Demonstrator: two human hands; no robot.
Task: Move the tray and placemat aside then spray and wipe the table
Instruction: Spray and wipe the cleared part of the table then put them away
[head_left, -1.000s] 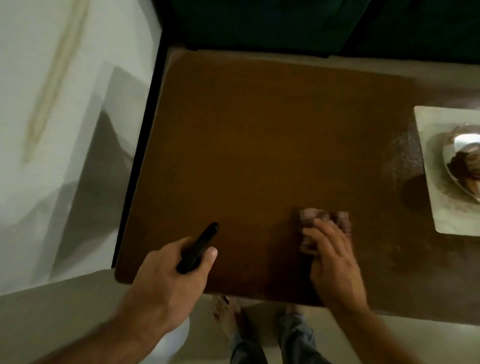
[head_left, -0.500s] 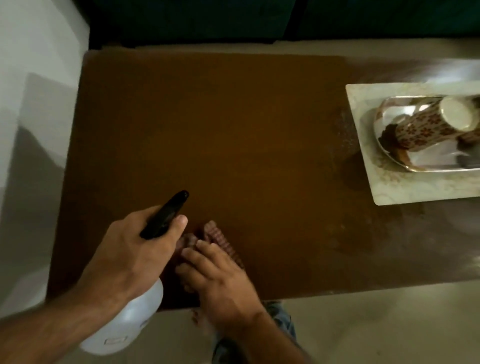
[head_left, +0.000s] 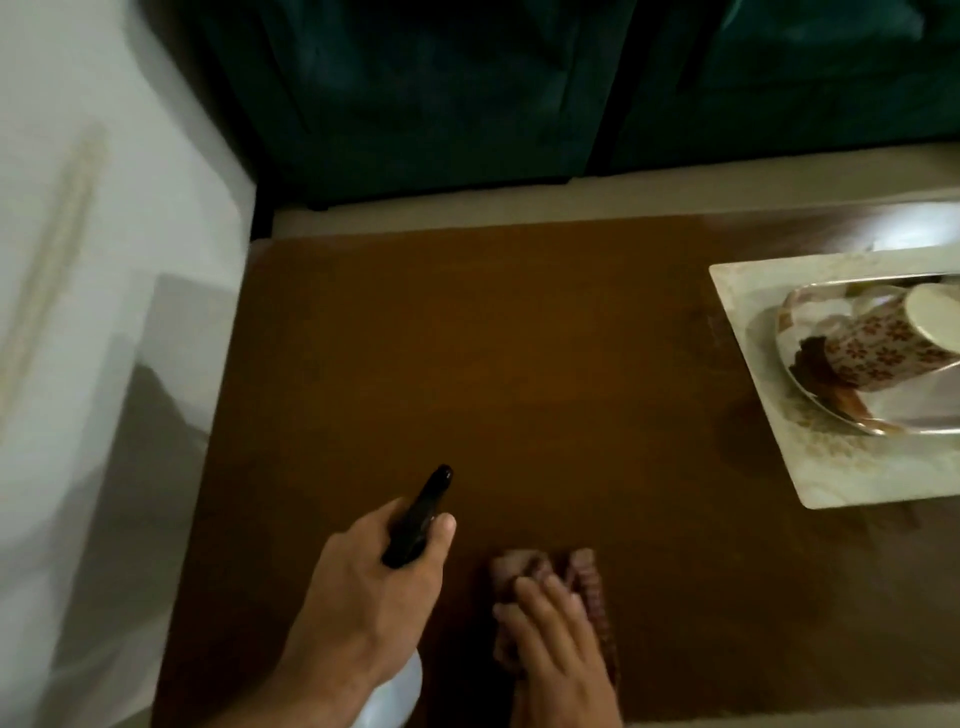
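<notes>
Left hand (head_left: 374, 587) grips the spray bottle (head_left: 415, 519), right hand (head_left: 558, 639) flat on the cloth (head_left: 582, 571); I'd wipe the tabletop (head_left: 467, 364) in overlapping passes.

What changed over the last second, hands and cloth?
Right hand slid the cloth left toward the spray bottle, then partway back right along the table's near edge. Left hand still grips the bottle; placemat and tray seem unmoved.

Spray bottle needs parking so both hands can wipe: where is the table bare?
Bare brown wooden table runs from its left edge to the pale square placemat, ahead of both hands. Crowded: the near edge, with the left hand on the spray bottle and the right hand on the cloth.
</notes>
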